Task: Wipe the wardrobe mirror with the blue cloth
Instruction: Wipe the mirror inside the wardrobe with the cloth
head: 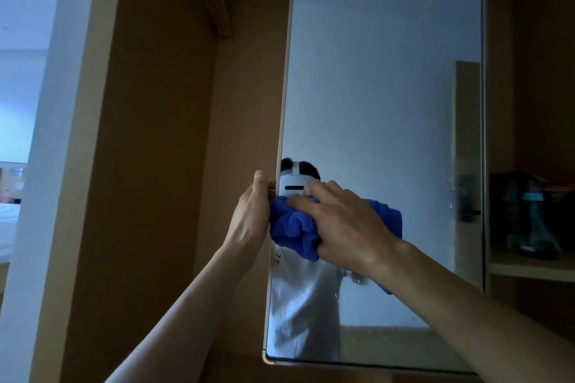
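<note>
The wardrobe mirror (pixel 382 96) is a tall glass panel on an open door, filling the middle and right of the view. My right hand (pixel 345 224) presses a bunched blue cloth (pixel 294 228) against the glass near the mirror's left edge, with fingers spread over the cloth and the thumb tucked under it. My left hand (pixel 250 211) grips the mirror door's left edge at the same height, its fingers hidden behind the edge. The glass reflects a person in a white shirt and the cloth.
The brown wardrobe interior (pixel 161 134) with a hanging rail lies left of the door. At the right, a shelf (pixel 529 264) carries dark bags (pixel 529 211). A white wall edge (pixel 46 165) and a bright room lie far left.
</note>
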Tool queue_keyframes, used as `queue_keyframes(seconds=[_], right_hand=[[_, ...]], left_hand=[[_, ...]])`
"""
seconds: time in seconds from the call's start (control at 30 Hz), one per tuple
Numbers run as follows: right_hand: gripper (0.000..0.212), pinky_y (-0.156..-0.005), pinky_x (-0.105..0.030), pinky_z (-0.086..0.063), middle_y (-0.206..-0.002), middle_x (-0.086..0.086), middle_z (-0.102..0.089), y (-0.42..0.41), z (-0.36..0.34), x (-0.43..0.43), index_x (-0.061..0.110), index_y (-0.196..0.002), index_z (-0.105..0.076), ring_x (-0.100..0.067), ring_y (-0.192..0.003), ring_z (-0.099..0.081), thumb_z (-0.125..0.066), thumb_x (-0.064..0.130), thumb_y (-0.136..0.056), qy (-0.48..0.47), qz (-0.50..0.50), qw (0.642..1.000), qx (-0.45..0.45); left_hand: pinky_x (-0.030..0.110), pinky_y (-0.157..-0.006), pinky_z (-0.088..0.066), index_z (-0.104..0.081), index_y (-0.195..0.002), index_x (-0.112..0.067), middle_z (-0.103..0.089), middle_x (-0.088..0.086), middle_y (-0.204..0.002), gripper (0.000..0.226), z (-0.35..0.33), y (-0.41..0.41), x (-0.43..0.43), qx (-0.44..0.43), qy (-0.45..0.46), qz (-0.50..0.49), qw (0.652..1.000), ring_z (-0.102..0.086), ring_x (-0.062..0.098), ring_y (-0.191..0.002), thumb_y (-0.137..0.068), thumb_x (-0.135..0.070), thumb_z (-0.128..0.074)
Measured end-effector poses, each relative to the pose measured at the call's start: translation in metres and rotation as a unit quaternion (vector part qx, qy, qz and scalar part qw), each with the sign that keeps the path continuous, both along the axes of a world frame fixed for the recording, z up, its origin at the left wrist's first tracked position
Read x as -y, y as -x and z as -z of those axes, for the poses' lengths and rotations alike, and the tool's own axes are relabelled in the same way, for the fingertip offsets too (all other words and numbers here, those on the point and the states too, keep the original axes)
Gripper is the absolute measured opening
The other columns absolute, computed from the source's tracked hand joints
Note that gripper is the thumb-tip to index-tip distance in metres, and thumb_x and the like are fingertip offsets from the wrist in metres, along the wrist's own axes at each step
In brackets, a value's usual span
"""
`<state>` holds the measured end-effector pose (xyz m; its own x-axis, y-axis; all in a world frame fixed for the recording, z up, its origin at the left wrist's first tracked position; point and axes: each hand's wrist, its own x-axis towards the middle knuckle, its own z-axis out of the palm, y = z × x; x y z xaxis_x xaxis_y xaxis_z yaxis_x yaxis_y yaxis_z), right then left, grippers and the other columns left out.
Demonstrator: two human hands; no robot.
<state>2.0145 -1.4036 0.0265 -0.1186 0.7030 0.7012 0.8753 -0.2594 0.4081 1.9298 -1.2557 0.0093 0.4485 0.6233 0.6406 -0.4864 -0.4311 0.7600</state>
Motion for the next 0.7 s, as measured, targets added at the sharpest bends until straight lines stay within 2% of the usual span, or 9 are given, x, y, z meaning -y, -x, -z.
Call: queue_keyframes(seconds=[0.07, 0.17, 0.23, 0.33, 0.4, 0.5, 0.53, 0.6, 0.7], right_hand=[[0.047, -0.072, -0.029, -0.037, -0.112, 0.003, -0.050, -0.001, -0.005, -0.001, 0.029, -0.132, -0.053, -0.017, -0.099, -0.048, -0.064, 0.028, -0.086, -0.007, 0.001, 1.000, 0.022], [0.040, -0.064, -0.029, -0.027, -0.101, 0.001, -0.050, 0.002, -0.020, -0.001, 0.025, -0.119, -0.061, -0.021, -0.092, -0.051, -0.065, 0.024, -0.080, -0.028, 0.014, 0.999, 0.044], [0.041, -0.063, -0.029, -0.026, -0.096, 0.003, -0.046, 0.004, -0.037, -0.002, 0.027, -0.116, -0.060, -0.021, -0.090, -0.050, -0.070, 0.026, -0.076, -0.057, 0.029, 0.997, 0.045], [0.033, -0.065, -0.031, -0.031, -0.098, 0.000, -0.049, 0.006, -0.073, -0.004, 0.027, -0.117, -0.059, -0.025, -0.094, -0.052, -0.065, 0.030, -0.084, -0.110, 0.023, 0.993, 0.037], [0.031, -0.066, -0.033, -0.035, -0.103, -0.003, -0.052, 0.007, -0.098, -0.003, 0.026, -0.119, -0.059, -0.027, -0.098, -0.053, -0.061, 0.030, -0.089, -0.137, 0.026, 0.989, 0.039], [0.030, -0.065, -0.034, -0.038, -0.104, -0.005, -0.054, 0.005, -0.120, -0.002, 0.024, -0.119, -0.059, -0.028, -0.098, -0.054, -0.060, 0.029, -0.089, -0.143, 0.030, 0.989, 0.034], [0.029, -0.064, -0.034, -0.037, -0.104, -0.004, -0.054, 0.004, -0.119, -0.001, 0.024, -0.118, -0.060, -0.027, -0.097, -0.054, -0.061, 0.028, -0.089, -0.135, 0.028, 0.990, 0.038], [0.032, -0.066, -0.033, -0.035, -0.105, -0.003, -0.054, 0.001, -0.109, 0.000, 0.024, -0.117, -0.060, -0.027, -0.097, -0.053, -0.065, 0.027, -0.086, -0.119, 0.023, 0.991, 0.051], [0.040, -0.069, -0.032, -0.033, -0.105, -0.004, -0.052, -0.002, -0.079, 0.001, 0.023, -0.121, -0.060, -0.027, -0.096, -0.051, -0.068, 0.025, -0.081, -0.092, 0.022, 0.994, 0.059]], left_hand=[[0.012, -0.058, -0.052, -0.068, -0.089, -0.034, -0.076, -0.015, -0.077, 0.051, 0.002, 0.000, 0.000, -0.006, 0.000, -0.002, 1.000, -0.072, 0.000, -0.072, -0.108, -0.054, -0.025], [0.033, -0.087, -0.057, -0.069, -0.096, -0.033, -0.077, -0.003, -0.095, 0.051, 0.003, -0.001, 0.003, -0.012, 0.006, -0.008, 1.000, -0.072, 0.013, -0.092, -0.107, -0.056, -0.025], [0.044, -0.098, -0.053, -0.071, -0.096, -0.034, -0.074, -0.004, -0.095, 0.052, 0.004, 0.000, 0.006, -0.011, -0.003, -0.013, 1.000, -0.069, 0.016, -0.095, -0.108, -0.055, -0.025], [0.051, -0.101, -0.051, -0.070, -0.095, -0.028, -0.071, -0.001, -0.094, 0.054, 0.004, 0.003, 0.008, -0.018, -0.003, -0.024, 1.000, -0.066, 0.021, -0.095, -0.106, -0.057, -0.026], [0.051, -0.101, -0.050, -0.068, -0.096, -0.025, -0.070, 0.003, -0.097, 0.057, 0.003, 0.006, 0.011, -0.026, -0.007, -0.026, 0.999, -0.065, 0.031, -0.099, -0.100, -0.065, -0.027], [0.058, -0.108, -0.045, -0.066, -0.104, -0.022, -0.069, 0.014, -0.113, 0.065, 0.003, 0.009, 0.016, -0.033, -0.010, -0.027, 0.999, -0.060, 0.043, -0.118, -0.088, -0.074, -0.029], [0.061, -0.108, -0.044, -0.065, -0.102, -0.024, -0.068, 0.015, -0.114, 0.062, 0.003, 0.010, 0.016, -0.033, -0.013, -0.029, 0.999, -0.059, 0.043, -0.119, -0.088, -0.073, -0.030], [0.061, -0.106, -0.045, -0.062, -0.094, -0.028, -0.068, 0.013, -0.104, 0.050, 0.004, 0.010, 0.016, -0.029, -0.017, -0.032, 0.999, -0.063, 0.040, -0.107, -0.094, -0.068, -0.032], [0.057, -0.102, -0.050, -0.062, -0.092, -0.025, -0.065, 0.001, -0.092, 0.047, 0.007, 0.009, 0.016, -0.025, -0.008, -0.045, 0.999, -0.063, 0.025, -0.091, -0.102, -0.061, -0.034]])
